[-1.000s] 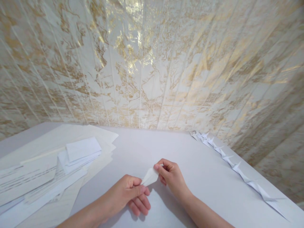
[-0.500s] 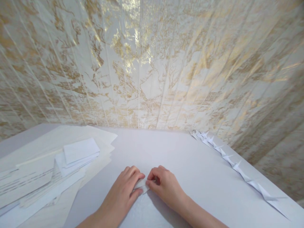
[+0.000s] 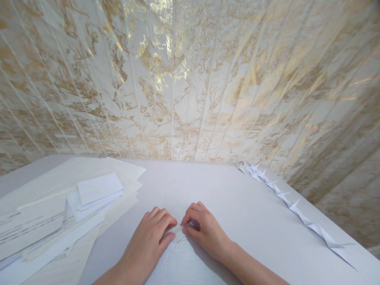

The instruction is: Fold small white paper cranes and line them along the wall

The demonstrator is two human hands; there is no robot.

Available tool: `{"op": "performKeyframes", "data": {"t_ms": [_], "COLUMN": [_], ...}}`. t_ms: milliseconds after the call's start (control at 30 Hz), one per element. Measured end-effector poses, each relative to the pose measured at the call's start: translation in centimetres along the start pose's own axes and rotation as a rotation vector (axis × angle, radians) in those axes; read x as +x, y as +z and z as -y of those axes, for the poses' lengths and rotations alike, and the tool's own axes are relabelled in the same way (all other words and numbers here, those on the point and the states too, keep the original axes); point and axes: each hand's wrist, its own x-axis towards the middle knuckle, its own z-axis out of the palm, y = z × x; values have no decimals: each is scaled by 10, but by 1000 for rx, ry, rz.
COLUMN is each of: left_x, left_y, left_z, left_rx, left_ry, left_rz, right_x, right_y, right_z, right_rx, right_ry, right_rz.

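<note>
A small folded white paper (image 3: 179, 233) lies between my two hands near the front middle of the table. My left hand (image 3: 152, 233) holds its left side, with thumb and fingers curled round it. At its right side, my right hand (image 3: 204, 228) grips the paper between thumb and fingertips. The paper's outline is faint against the white tabletop, and my fingers hide part of it.
White table (image 3: 190, 182) against a gold-patterned curtain (image 3: 184, 99). At left lie large paper sheets (image 3: 127, 174), folded white papers (image 3: 99, 190) and printed sheets (image 3: 32, 225). A row of several folded paper pieces (image 3: 299, 213) runs along the right edge.
The fingers of my right hand have shifted slightly up and left on the paper. My left hand has moved a little left, and the paper now looks flatter.
</note>
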Motion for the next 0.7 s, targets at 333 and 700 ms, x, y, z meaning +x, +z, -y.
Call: {"op": "performKeyframes", "data": {"t_ms": [333, 700], "left_x": [-4, -5], "left_y": [-7, -7], "left_z": [-7, -13], "left_rx": [138, 249], "left_ry": [87, 178], "left_rz": [165, 143], "right_x": [2, -2], "right_y": [-18, -8], "right_z": [-5, -7], "right_rx": [-45, -380], "right_ry": [-245, -513], "right_rz": [243, 128]}}
